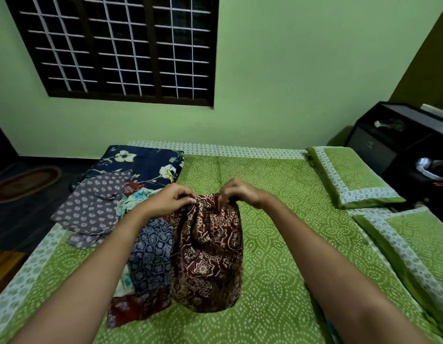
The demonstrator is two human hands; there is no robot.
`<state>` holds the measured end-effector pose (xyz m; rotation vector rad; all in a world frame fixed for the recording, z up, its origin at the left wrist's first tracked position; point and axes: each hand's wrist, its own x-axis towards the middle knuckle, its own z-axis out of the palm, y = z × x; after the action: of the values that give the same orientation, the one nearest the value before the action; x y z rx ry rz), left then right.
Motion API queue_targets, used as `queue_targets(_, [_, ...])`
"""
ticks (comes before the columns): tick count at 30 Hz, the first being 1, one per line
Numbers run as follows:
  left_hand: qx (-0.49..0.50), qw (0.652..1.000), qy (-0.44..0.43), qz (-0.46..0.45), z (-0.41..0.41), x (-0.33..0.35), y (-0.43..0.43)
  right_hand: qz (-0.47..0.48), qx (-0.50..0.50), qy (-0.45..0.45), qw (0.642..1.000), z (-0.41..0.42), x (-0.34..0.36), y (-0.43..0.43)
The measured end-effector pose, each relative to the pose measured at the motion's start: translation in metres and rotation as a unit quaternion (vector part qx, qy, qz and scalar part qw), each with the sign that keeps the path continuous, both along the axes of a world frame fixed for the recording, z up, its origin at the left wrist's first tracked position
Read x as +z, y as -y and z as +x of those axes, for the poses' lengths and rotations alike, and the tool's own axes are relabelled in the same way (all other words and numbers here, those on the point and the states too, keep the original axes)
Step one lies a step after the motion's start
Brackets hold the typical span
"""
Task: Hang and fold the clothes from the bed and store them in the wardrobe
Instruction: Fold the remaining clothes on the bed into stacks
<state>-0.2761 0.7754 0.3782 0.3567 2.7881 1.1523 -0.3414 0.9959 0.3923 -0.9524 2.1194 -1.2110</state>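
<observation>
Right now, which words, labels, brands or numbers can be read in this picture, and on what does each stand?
No text can be read.
Pale mark on the black cabinet drawer: too blurred to read.
Orange mark low on the right: too small to read.
Maroon printed garment: pattern only, no text.

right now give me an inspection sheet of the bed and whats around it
surface: bed under a green patterned sheet, matching pillows along its right side
job's things: maroon printed garment lifted by its bunched top edge, lower end on the sheet; grey printed garment and navy patterned garment heaped to its left
clutter: navy floral bedding at the bed's far left
grippers: left hand and right hand both pinch the maroon garment's top edge
cables: nothing seen
surroundings: green wall, barred window, black cabinet at right, oval rug on the floor at left
</observation>
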Motion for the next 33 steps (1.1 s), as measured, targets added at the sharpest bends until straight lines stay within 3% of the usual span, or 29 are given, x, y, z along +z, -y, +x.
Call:
queue_targets(2, [0.009, 1.000, -0.018, 0.001, -0.002, -0.003, -0.006, 0.165, 0.042, -0.104, 0.980, 0.007, 0.007, 0.004])
queue_targets(4, [0.033, 0.998, -0.048, 0.021, -0.003, -0.002, -0.012, 0.306, 0.092, -0.209, 0.924, 0.016, 0.006, 0.009])
queue_targets(8, [0.085, 0.991, -0.081, 0.072, -0.004, 0.004, 0.000, 0.465, 0.124, -0.345, 0.806, 0.018, -0.016, 0.006])
queue_targets(10, [0.072, 0.993, -0.080, 0.048, -0.004, 0.004, 0.011, 0.506, 0.100, -0.369, 0.773, 0.014, -0.019, -0.003])
queue_targets(11, [0.064, 0.995, -0.073, 0.023, -0.002, 0.003, 0.016, 0.499, 0.083, -0.366, 0.781, 0.013, -0.016, -0.007])
queue_targets(13, [0.064, 0.996, -0.057, -0.009, 0.002, -0.002, 0.026, 0.444, 0.053, -0.334, 0.830, 0.007, -0.008, -0.016])
queue_targets(17, [0.087, 0.996, -0.030, 0.017, 0.013, -0.014, 0.034, 0.198, -0.080, -0.203, 0.956, -0.002, 0.010, -0.039])
queue_targets(20, [0.076, 0.996, 0.030, 0.031, 0.015, -0.021, 0.026, 0.092, -0.130, -0.046, 0.986, 0.001, 0.011, -0.049])
queue_targets(25, [0.103, 0.993, 0.051, -0.011, 0.002, -0.044, 0.013, -0.026, -0.266, 0.053, 0.962, 0.007, -0.022, -0.072])
queue_targets(27, [0.085, 0.994, 0.054, -0.045, 0.000, -0.053, 0.002, 0.053, -0.275, 0.018, 0.960, 0.006, -0.037, -0.082])
queue_targets(30, [0.064, 0.990, 0.050, -0.117, -0.008, -0.069, -0.022, 0.258, -0.238, -0.107, 0.930, 0.002, -0.055, -0.095])
queue_targets(33, [0.105, 0.986, 0.054, -0.118, -0.022, -0.083, -0.047, 0.282, -0.305, -0.117, 0.902, 0.001, -0.067, -0.104])
